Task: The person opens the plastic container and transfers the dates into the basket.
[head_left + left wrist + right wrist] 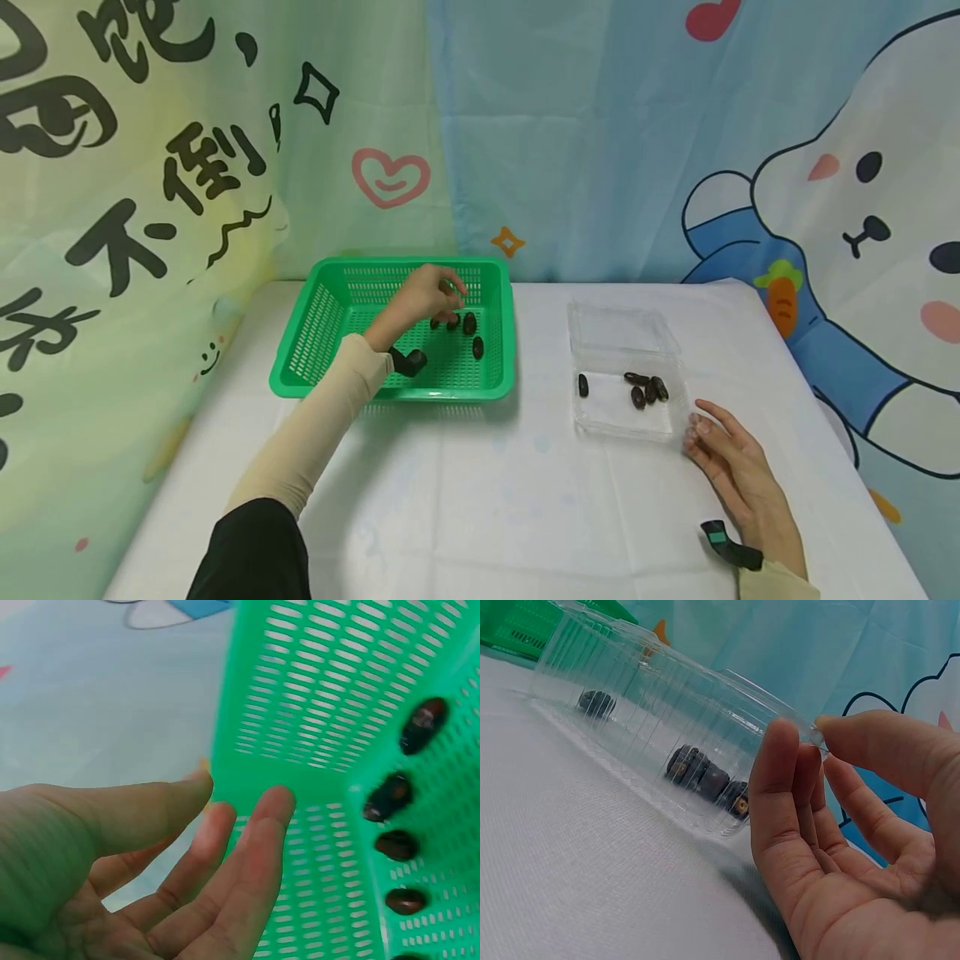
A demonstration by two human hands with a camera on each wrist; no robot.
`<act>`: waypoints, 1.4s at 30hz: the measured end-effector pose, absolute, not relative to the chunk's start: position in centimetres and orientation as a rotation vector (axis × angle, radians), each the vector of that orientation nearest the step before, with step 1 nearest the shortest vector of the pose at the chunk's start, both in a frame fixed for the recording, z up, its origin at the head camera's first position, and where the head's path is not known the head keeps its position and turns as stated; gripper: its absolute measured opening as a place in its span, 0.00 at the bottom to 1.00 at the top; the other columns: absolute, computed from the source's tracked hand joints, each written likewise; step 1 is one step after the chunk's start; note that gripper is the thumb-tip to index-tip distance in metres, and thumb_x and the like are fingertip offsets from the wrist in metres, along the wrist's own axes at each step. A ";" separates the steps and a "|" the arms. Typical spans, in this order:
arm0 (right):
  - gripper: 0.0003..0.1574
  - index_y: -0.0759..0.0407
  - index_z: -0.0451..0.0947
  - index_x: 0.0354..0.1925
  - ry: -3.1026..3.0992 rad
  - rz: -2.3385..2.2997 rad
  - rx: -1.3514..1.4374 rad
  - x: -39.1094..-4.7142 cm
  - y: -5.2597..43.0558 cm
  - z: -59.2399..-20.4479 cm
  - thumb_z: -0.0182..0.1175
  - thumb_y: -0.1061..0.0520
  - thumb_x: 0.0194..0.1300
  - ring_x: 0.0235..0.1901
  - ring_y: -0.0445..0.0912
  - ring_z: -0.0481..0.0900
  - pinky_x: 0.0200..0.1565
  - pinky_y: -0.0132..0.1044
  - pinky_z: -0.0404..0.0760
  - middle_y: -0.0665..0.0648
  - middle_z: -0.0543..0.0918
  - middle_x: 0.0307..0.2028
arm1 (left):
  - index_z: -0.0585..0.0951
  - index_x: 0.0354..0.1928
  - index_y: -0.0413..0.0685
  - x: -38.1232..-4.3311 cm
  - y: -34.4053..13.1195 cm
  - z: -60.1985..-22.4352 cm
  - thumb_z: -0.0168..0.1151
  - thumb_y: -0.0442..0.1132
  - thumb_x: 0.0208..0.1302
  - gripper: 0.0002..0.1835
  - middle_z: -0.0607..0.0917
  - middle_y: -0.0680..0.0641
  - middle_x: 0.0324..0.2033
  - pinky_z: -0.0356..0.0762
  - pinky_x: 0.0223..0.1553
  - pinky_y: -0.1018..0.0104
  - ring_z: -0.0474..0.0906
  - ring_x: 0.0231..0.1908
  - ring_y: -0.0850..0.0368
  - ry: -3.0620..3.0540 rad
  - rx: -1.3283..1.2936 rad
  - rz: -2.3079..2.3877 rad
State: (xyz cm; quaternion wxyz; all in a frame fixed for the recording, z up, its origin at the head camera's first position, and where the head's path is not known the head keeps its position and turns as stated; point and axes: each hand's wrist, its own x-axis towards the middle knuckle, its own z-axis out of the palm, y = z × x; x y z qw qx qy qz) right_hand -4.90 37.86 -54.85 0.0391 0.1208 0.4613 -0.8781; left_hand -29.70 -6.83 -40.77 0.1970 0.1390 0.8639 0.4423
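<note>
My left hand [426, 296] hangs over the green basket [315, 387], thumb and fingers apart with nothing between them in the left wrist view. Below it several dark, glossy dates lie on the basket floor, among them one date [477, 347] near the right side and another date [424, 725] close to the wall. With thumb and fingertips my right hand [738, 467] pinches the rim of a clear plastic box [622, 429] at its near right corner. Inside the box, several dates [712, 780] cluster at the right, and a single date [582, 385] lies at the left.
The box's clear lid [622, 329] is folded back behind it on the white tablecloth [480, 508]. A printed curtain [585, 167] hangs along the table's back edge and left side. A gap of tablecloth separates basket and box.
</note>
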 end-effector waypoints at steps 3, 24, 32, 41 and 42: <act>0.27 0.45 0.77 0.66 1.410 -2.696 0.374 -4.8 37.8 -54.8 0.53 0.69 0.78 0.44 0.40 0.84 0.50 0.31 0.87 0.48 0.85 0.48 | 0.85 0.51 0.43 -29.0 -6.9 -40.0 0.64 0.32 0.73 0.08 0.86 0.35 0.48 0.88 0.38 0.61 0.87 0.31 0.53 2.427 0.380 1.297; 0.27 0.44 0.77 0.66 1.439 -2.694 0.385 -4.8 37.8 -54.7 0.53 0.68 0.78 0.44 0.40 0.83 0.50 0.31 0.87 0.48 0.84 0.50 | 0.84 0.52 0.39 -22.1 -1.9 -40.7 0.65 0.30 0.71 0.10 0.86 0.39 0.47 0.90 0.44 0.57 0.89 0.44 0.38 2.270 0.510 1.716; 0.27 0.45 0.77 0.66 1.432 -2.694 0.387 -4.7 38.0 -54.7 0.52 0.68 0.79 0.44 0.40 0.83 0.50 0.31 0.87 0.48 0.85 0.49 | 0.85 0.48 0.42 -20.3 2.7 -42.2 0.67 0.29 0.69 0.08 0.87 0.40 0.46 0.90 0.42 0.60 0.89 0.37 0.54 2.192 0.566 1.787; 0.27 0.45 0.77 0.66 1.430 -2.693 0.379 -4.9 37.9 -54.6 0.53 0.69 0.78 0.44 0.40 0.83 0.49 0.31 0.87 0.48 0.84 0.49 | 0.85 0.49 0.46 -18.9 7.2 -44.4 0.67 0.30 0.70 0.09 0.88 0.45 0.42 0.89 0.39 0.66 0.89 0.34 0.58 2.177 0.604 1.733; 0.27 0.45 0.77 0.66 1.425 -2.695 0.374 -4.9 37.9 -54.7 0.52 0.69 0.78 0.44 0.40 0.83 0.49 0.31 0.87 0.48 0.84 0.50 | 0.85 0.49 0.47 -18.9 7.6 -44.8 0.67 0.31 0.70 0.08 0.88 0.47 0.42 0.88 0.38 0.68 0.89 0.35 0.59 2.197 0.614 1.711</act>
